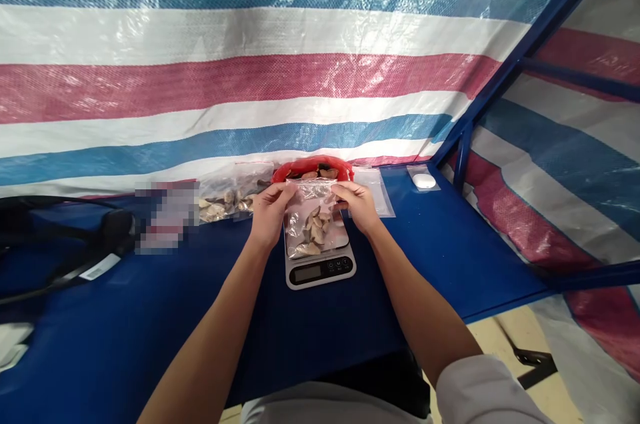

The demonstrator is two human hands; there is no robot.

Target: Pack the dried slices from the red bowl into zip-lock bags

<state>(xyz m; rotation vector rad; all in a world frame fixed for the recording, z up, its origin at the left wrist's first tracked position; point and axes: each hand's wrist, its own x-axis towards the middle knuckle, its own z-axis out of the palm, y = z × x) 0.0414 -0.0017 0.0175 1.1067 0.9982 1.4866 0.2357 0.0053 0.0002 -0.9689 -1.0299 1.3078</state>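
Observation:
A clear plastic zip bag (295, 231) with several pale, brownish dried pieces (317, 225) in it is spread over a white kitchen scale (320, 282). My left hand (270, 211) pinches the bag's upper left edge, and my right hand (359, 205) pinches its upper right edge. The lower part of the bag lies over the scale's platform; whether it rests fully on it I cannot tell. The scale's dark display (307, 273) shows no readable digits. Just behind my hands, an open red bag (320, 164) holds more brownish pieces.
Left of the red bag lie filled clear bags (220, 201). Flat clear bags (377, 191) are on the right, beside a small bag with a white rounded object (424, 181). Black cables (100, 237) cover the left of the blue table (430, 257). Striped sheeting (250, 84) hangs behind.

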